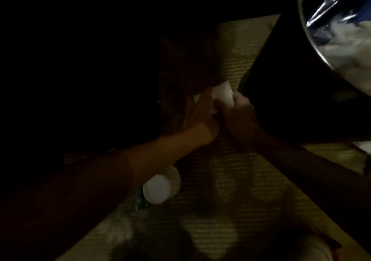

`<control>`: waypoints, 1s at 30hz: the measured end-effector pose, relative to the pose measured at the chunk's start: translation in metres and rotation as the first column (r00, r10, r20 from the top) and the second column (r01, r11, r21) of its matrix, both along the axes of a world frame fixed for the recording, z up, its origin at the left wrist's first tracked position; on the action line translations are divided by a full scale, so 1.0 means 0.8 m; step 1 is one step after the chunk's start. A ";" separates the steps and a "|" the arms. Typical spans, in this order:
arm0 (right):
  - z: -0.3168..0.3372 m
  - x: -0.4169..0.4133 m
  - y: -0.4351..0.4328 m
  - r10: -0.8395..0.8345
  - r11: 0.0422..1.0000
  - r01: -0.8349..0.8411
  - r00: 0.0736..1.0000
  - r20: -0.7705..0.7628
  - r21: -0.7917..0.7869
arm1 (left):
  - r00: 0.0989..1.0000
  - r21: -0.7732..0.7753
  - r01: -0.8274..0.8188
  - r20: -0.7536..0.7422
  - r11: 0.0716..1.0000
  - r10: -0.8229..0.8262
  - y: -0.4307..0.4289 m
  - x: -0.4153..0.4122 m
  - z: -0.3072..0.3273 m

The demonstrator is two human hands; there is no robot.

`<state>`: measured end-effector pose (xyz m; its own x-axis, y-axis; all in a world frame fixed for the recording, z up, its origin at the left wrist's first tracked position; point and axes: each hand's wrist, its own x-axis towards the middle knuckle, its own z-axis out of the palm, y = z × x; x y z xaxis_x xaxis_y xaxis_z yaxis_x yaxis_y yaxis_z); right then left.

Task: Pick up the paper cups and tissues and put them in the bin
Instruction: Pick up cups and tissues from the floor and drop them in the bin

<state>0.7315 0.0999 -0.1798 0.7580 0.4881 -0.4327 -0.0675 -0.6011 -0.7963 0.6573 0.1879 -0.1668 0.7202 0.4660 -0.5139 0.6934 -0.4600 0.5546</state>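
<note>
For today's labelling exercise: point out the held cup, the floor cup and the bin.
held cup (222, 95), head view, white side wall
floor cup (158, 188), head view, round white end
bin (316, 52), head view, metal rim

- The cup (222, 95) is matt white paper.
- The floor (230, 180) has a rough, ribbed woven cover.
- The bin (312, 45) has a shiny metal rim and a glossy plastic bag (325, 5) inside.

Bin (291, 69) cut by right edge, paper cup (223, 94) half covered by right hand (237, 111), second cup (160, 188) partly under a forearm (152, 150), left side all darkness
</note>
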 end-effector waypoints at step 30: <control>-0.013 -0.129 -0.037 0.777 0.629 -0.762 0.623 -0.089 0.154 | 0.944 0.014 -0.320 0.094 0.947 0.317 -0.054 -0.269 -0.046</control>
